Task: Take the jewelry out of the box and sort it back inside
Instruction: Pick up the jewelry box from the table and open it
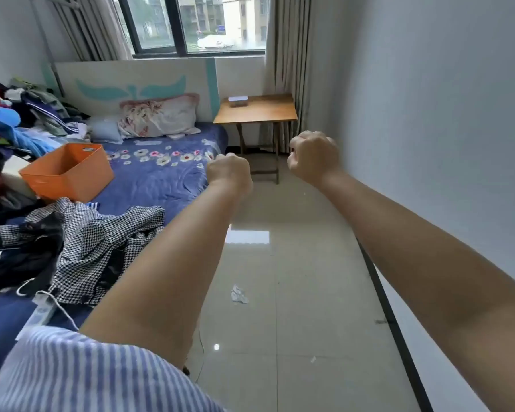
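Observation:
A small clear box with a white lid (pixel 238 101) sits at the back left of a wooden side table (pixel 262 113) far across the room, under the window. Its contents are too small to make out. Both my arms are stretched forward at chest height, well short of the table. My left hand (pixel 229 171) is curled into a fist and holds nothing. My right hand (pixel 314 157) is also a fist with nothing in it. I see the backs of both hands, so the fingers are mostly hidden.
A bed with a blue floral cover (pixel 158 173) fills the left side, piled with clothes and an orange bin (pixel 67 172). A white wall (pixel 428 114) runs along the right. Glossy tiled floor (pixel 280 292) lies between, with a scrap of paper (pixel 239 294) on it.

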A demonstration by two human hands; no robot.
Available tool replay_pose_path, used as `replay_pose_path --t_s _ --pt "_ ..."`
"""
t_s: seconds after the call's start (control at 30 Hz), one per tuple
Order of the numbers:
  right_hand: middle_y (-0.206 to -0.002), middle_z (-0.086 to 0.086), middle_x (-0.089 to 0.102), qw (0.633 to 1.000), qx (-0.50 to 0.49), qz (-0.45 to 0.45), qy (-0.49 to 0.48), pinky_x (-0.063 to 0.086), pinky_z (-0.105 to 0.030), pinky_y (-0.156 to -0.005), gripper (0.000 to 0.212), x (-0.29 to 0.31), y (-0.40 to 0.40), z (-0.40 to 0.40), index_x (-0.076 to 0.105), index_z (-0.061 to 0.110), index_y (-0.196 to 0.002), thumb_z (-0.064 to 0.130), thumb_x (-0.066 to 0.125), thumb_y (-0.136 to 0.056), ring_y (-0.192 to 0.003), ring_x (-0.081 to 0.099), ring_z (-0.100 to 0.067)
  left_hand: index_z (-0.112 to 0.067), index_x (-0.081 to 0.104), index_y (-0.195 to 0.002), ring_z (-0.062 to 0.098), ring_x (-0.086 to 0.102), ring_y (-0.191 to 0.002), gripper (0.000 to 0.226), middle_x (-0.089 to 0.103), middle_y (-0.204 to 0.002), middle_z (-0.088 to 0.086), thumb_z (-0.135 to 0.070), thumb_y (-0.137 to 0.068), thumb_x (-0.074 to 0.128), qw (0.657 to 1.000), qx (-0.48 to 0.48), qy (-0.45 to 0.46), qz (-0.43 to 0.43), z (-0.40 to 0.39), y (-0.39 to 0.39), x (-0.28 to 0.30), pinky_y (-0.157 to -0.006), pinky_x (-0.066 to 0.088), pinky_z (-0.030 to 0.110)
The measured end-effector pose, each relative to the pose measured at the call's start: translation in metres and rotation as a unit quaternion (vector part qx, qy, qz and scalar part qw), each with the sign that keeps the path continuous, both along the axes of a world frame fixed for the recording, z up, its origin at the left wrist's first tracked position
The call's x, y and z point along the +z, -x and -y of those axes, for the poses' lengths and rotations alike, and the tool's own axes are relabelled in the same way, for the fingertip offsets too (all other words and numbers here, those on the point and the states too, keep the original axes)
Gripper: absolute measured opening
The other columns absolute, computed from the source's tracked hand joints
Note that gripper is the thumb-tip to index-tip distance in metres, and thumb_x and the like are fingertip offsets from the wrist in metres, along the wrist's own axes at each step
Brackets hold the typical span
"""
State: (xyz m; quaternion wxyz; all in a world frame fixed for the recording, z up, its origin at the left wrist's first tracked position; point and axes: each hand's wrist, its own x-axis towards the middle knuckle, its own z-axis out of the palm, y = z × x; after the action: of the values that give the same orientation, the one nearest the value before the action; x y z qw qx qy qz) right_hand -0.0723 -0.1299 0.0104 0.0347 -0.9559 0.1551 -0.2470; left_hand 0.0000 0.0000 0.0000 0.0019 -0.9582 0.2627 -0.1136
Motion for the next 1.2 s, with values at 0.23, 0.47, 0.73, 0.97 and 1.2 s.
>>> replay_pose_path --t_s 0.23,0.47,0.73,0.97,1.2 --pt "-0.120 -0.016 0.061 0.998 0.005 -0.016 -0.057 0.044 -0.041 -0.096 0.031 -0.032 -0.188 0.054 0.061 0.001 -0.111 0.012 0.045 -0.088 -0.113 0.051 -0.035 -0.006 0.050 -0.125 0.033 0.046 -0.122 0.036 0.052 -0.130 0.017 -0.017 -0.091 0.046 0.999 0.018 0.001 -0.028 0.053 -0.178 -0.031 -0.094 0.044 0.038" --pt "-0.121 -0.014 0.060 0.994 -0.012 -0.065 -0.089 0.043 -0.040 -0.093 0.031 -0.049 -0.359 0.127 0.062 0.003 -0.109 0.021 0.045 -0.092 -0.113 0.050 -0.033 -0.005 0.053 -0.120 0.035 0.049 -0.116 0.032 0.055 -0.127 0.017 -0.018 -0.091 0.047 0.998 0.009 -0.009 -0.060 0.117 -0.356 -0.047 -0.092 0.044 0.040" --pt "-0.123 -0.014 0.059 0.992 -0.007 -0.084 -0.093 0.043 -0.041 -0.094 0.032 -0.073 -0.577 0.249 0.060 0.003 -0.112 0.023 0.043 -0.093 -0.116 0.048 -0.033 -0.005 0.056 -0.117 0.034 0.047 -0.118 0.032 0.054 -0.126 0.016 -0.020 -0.090 0.048 0.996 0.003 -0.042 -0.080 0.240 -0.575 -0.080 -0.092 0.043 0.040" --pt "-0.125 -0.014 0.057 0.984 0.039 -0.146 -0.091 0.044 -0.042 -0.095 0.031 -0.082 -0.763 0.345 0.059 0.004 -0.114 0.014 0.042 -0.090 -0.118 0.047 -0.033 -0.006 0.059 -0.113 0.033 0.052 -0.112 0.030 0.057 -0.122 0.016 -0.018 -0.089 0.046 0.994 0.021 -0.058 -0.093 0.322 -0.753 -0.091 -0.085 0.046 0.037" --pt "-0.119 -0.016 0.061 0.981 0.056 -0.146 -0.113 0.048 -0.037 -0.085 0.030 -0.108 -0.941 0.415 0.062 0.001 -0.109 0.011 0.043 -0.088 -0.110 0.053 -0.034 -0.006 0.057 -0.114 0.032 0.049 -0.115 0.029 0.054 -0.124 0.015 -0.016 -0.089 0.046 0.988 0.045 -0.087 -0.119 0.384 -0.925 -0.115 -0.090 0.044 0.038"
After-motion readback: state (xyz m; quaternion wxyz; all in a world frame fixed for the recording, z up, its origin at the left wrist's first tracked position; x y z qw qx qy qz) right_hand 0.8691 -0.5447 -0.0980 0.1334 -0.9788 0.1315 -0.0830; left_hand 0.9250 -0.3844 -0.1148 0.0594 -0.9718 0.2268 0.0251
